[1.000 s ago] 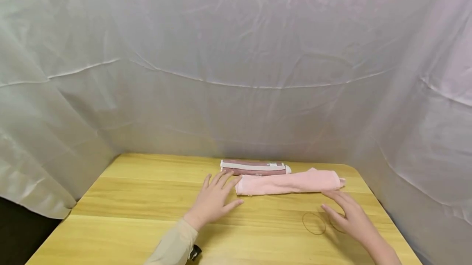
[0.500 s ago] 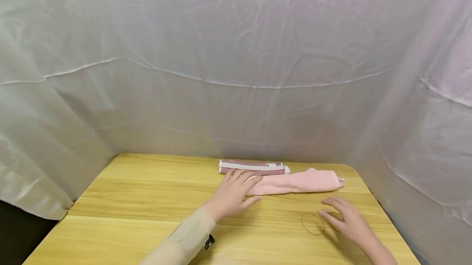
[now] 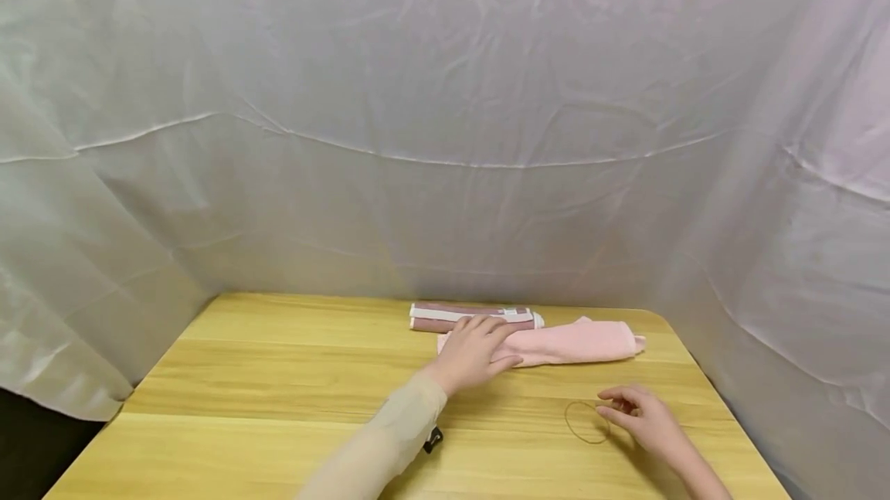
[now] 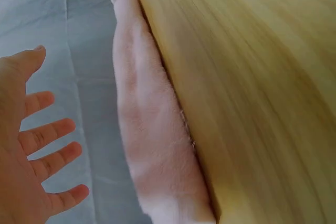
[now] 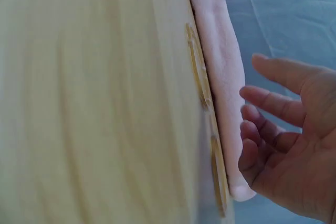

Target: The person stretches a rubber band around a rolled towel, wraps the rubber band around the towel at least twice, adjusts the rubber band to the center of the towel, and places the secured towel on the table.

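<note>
A rolled pink towel (image 3: pixel 577 342) lies across the far part of the table. My left hand (image 3: pixel 471 355) hovers over its left end, fingers spread and relaxed; in the left wrist view nothing is between them. Nearer to me on the right, my right hand (image 3: pixel 648 419) is above the table, thumb and index finger apart, other fingers loosely curled. By its fingertips lies a thin tan rubber band (image 3: pixel 567 424). The right wrist view shows two bands, one rubber band (image 5: pixel 195 66) farther along and a second rubber band (image 5: pixel 218 177), both before the towel. The right hand partly hides the second in the head view.
Behind the towel lies a maroon roll with a white stripe (image 3: pixel 434 324). Grey-white curtains (image 3: pixel 445 214) enclose the wooden table (image 3: pixel 278 384) at the back and sides. A small black object (image 3: pixel 433 439) shows under the left sleeve.
My left hand has moved rightward, from beside the towel's left end to over it. My right hand has drawn back slightly toward me and its fingers have curled more, near the bands.
</note>
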The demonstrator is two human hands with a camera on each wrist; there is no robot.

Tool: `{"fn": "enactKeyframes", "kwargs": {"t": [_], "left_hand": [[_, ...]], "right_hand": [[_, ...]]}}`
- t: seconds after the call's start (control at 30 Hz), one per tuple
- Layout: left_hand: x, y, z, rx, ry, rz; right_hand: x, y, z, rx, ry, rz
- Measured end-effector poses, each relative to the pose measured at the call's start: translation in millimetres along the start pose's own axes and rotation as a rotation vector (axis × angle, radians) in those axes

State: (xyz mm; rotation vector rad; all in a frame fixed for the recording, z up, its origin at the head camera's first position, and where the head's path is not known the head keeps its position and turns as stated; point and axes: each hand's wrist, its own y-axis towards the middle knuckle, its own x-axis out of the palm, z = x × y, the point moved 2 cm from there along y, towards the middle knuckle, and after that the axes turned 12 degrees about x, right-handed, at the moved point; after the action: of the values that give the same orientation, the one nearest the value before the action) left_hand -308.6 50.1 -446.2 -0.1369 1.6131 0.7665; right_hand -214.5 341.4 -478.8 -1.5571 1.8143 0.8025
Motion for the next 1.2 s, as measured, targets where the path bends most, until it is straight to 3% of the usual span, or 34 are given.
{"fn": "enactKeyframes", "kwargs": {"t": [0.13,0.3,0.67,0.77,1.0,1.2], "left_hand": [[9.7,10.6,-1.2,-0.014,-0.02,-0.033],[21.4,21.0,-4.0,-0.042,-0.029,-0.071],[46.7,45.0,-3.2,-0.082,-0.012,-0.153],[50.7,49.4,0.3,-0.089,-0.011,-0.184],[61.9,61.6,5.3,-0.091,0.019,-0.245],[65.5,70.3,10.2,-0.134,0.0,-0.272]], "right_hand": [[0.0,0.8,3.3,0.096,0.012,-0.049],[1.2,3.6,5.7,0.136,0.007,-0.095],[4.2,1.3,8.0,0.119,-0.037,-0.105],[6.6,-1.0,9.7,0.074,-0.056,-0.103],[6.9,-2.7,6.4,0.127,-0.077,-0.121],[5.2,-3.5,2.5,0.116,-0.098,-0.127]]}}
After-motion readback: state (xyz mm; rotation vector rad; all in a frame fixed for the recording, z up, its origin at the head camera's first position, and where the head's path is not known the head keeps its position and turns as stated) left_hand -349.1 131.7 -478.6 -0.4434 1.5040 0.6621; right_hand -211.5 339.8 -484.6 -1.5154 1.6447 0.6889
